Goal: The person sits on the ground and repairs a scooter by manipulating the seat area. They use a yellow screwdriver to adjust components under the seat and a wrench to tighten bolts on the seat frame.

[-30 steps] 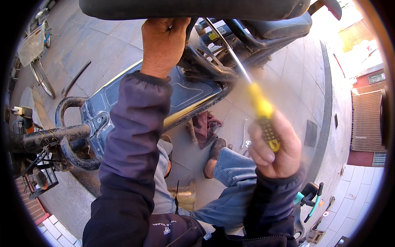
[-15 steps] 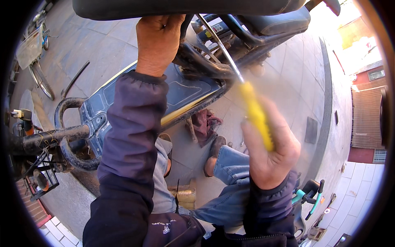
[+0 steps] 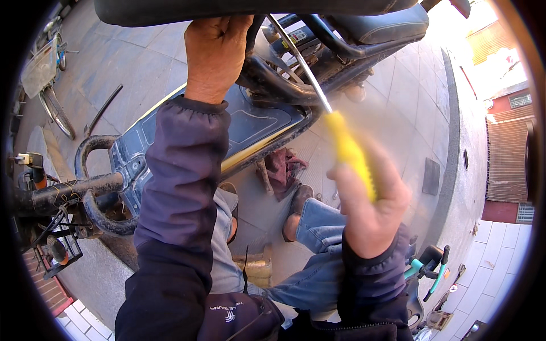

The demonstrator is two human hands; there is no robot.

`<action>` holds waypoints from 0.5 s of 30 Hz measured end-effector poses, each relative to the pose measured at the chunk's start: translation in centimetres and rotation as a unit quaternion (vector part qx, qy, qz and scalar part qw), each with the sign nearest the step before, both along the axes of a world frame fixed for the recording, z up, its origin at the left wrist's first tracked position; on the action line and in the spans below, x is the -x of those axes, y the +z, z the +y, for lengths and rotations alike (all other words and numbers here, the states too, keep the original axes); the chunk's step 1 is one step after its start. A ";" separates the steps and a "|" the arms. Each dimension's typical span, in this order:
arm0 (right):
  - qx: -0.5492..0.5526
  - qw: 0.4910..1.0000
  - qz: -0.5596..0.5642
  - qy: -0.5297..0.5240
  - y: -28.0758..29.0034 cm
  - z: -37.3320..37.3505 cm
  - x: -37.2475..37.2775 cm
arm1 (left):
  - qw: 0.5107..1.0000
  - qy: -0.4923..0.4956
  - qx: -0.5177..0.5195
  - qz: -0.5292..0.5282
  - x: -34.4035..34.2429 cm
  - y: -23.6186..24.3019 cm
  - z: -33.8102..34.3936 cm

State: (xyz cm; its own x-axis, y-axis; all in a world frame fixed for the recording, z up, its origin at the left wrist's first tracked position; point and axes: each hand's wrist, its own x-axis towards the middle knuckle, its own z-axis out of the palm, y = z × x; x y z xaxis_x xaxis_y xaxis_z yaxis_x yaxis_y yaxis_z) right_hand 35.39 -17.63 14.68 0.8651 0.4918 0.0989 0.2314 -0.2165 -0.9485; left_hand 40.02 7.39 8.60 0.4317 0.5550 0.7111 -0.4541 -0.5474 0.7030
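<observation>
Wrapped round the yellow handle of a screwdriver [image 3: 347, 145], your right hand [image 3: 376, 213] is closed and slightly blurred; your left hand [image 3: 213, 59] reaches up to the black seat [image 3: 256, 10], its fingertips hidden, so you cannot tell what they grip. Beneath you spreads grey paved ground [image 3: 151, 65], with a dark red cloth [image 3: 282, 170] near your feet, a bicycle [image 3: 54, 108] at far left and white tiles [image 3: 483, 267] at near right. Your screwdriver lies right of the scooter's blue footboard [image 3: 244, 128], its long axis slanting from near right to far left, tip hidden by the seat. Pale lettering [image 3: 230, 312] marks your dark jacket [image 3: 187, 170]; a small yellowish label [image 3: 286, 43] sits below the seat.
</observation>
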 end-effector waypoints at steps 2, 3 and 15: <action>0.051 0.985 -0.161 0.030 -0.4 0.2 -0.3 | 1.000 0.009 -0.008 0.005 0.4 0.1 0.3; 0.075 0.967 -0.240 0.045 -0.5 0.2 -0.3 | 1.000 0.019 -0.019 0.008 0.5 -0.4 0.9; -0.011 0.999 0.014 0.036 0.5 -2.6 -1.3 | 0.997 -0.058 0.047 0.009 0.4 -0.5 0.6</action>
